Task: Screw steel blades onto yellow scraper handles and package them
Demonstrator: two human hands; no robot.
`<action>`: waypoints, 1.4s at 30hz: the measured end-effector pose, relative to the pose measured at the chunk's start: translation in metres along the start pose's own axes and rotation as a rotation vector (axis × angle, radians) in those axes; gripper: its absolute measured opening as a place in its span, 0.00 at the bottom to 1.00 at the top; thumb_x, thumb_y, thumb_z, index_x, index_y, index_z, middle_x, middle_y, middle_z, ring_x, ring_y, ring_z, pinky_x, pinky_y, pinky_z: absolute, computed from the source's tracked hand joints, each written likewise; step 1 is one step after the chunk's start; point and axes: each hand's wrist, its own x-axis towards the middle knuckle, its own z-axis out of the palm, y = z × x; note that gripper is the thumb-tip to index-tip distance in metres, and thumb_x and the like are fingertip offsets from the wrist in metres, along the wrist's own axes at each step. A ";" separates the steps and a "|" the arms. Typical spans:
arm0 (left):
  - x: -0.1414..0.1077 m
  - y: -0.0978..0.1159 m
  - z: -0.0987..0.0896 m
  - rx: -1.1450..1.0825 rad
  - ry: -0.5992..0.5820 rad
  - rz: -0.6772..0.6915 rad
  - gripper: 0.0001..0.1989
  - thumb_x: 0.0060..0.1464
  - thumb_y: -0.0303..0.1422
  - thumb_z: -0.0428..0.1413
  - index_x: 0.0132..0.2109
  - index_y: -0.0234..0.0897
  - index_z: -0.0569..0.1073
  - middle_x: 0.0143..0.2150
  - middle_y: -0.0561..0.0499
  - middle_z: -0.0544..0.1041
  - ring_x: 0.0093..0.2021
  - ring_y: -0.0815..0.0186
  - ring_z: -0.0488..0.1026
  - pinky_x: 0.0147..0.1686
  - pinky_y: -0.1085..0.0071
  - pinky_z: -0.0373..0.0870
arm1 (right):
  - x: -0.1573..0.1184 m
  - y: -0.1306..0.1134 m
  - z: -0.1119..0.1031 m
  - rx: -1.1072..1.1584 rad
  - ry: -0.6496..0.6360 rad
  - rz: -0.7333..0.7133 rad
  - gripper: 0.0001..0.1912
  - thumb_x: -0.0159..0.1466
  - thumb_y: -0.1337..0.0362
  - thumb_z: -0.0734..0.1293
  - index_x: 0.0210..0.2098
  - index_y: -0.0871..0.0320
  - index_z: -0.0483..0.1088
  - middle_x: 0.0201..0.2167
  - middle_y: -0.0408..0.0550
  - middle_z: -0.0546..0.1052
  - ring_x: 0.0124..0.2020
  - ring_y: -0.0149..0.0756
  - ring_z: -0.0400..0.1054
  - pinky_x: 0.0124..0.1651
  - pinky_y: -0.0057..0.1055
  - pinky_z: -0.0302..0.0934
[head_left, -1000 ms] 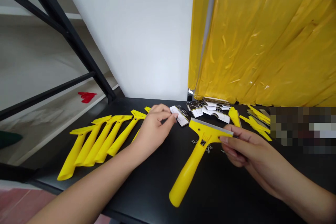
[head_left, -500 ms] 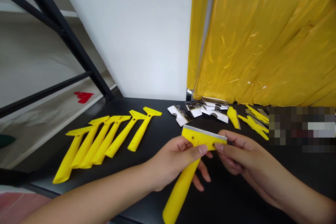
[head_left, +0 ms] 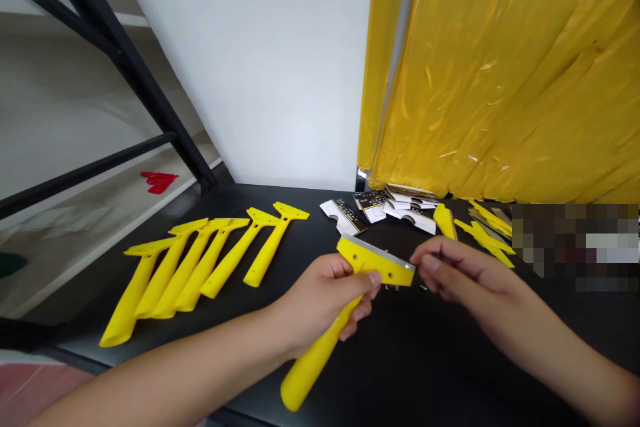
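Observation:
My left hand (head_left: 333, 300) is wrapped round a yellow scraper (head_left: 317, 360) just below its head, thumb pressed on the front. A metal blade edge runs along the top of the head, and two holes show in its yellow face. Just right of the head, apart from it or barely at its corner, is my right hand (head_left: 465, 277), closed in a pinch. Something tiny and dark may be between those fingers, too small to name. Small metal pieces that look like screws (head_left: 391, 287) lie on the black tabletop (head_left: 480, 373) beneath the head.
Several yellow scraper handles (head_left: 220, 273) lie in a row at the left. Behind my hands are printed blade cards (head_left: 410, 217). Yellow head pieces and blades (head_left: 485, 240) lie at the right, beside a blurred patch. A white panel (head_left: 260, 67) and yellow wrapping (head_left: 505, 73) stand at the back.
My left hand has moved the scraper slightly left and tilted it. My right hand has come away from the head's right end, its fingers still pinched.

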 end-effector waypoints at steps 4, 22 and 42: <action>0.002 0.005 -0.003 -0.059 0.006 0.000 0.14 0.62 0.39 0.64 0.34 0.36 0.72 0.23 0.57 0.67 0.20 0.74 0.61 0.17 0.80 0.60 | 0.004 -0.003 -0.017 -0.125 0.191 -0.171 0.16 0.73 0.45 0.67 0.48 0.47 0.79 0.44 0.46 0.79 0.41 0.40 0.70 0.43 0.35 0.63; 0.007 0.001 -0.008 -0.076 0.030 -0.044 0.16 0.65 0.41 0.63 0.34 0.37 0.70 0.18 0.60 0.61 0.17 0.76 0.55 0.18 0.79 0.53 | 0.016 0.009 -0.031 -0.639 0.251 -0.380 0.13 0.76 0.51 0.64 0.42 0.50 0.73 0.30 0.44 0.77 0.31 0.38 0.72 0.35 0.35 0.62; 0.008 -0.001 -0.008 -0.052 0.036 -0.044 0.16 0.64 0.42 0.63 0.34 0.37 0.71 0.18 0.60 0.61 0.18 0.75 0.55 0.19 0.79 0.54 | 0.015 0.009 -0.033 -0.653 0.270 -0.416 0.11 0.76 0.52 0.64 0.42 0.50 0.74 0.31 0.44 0.78 0.31 0.38 0.73 0.36 0.35 0.63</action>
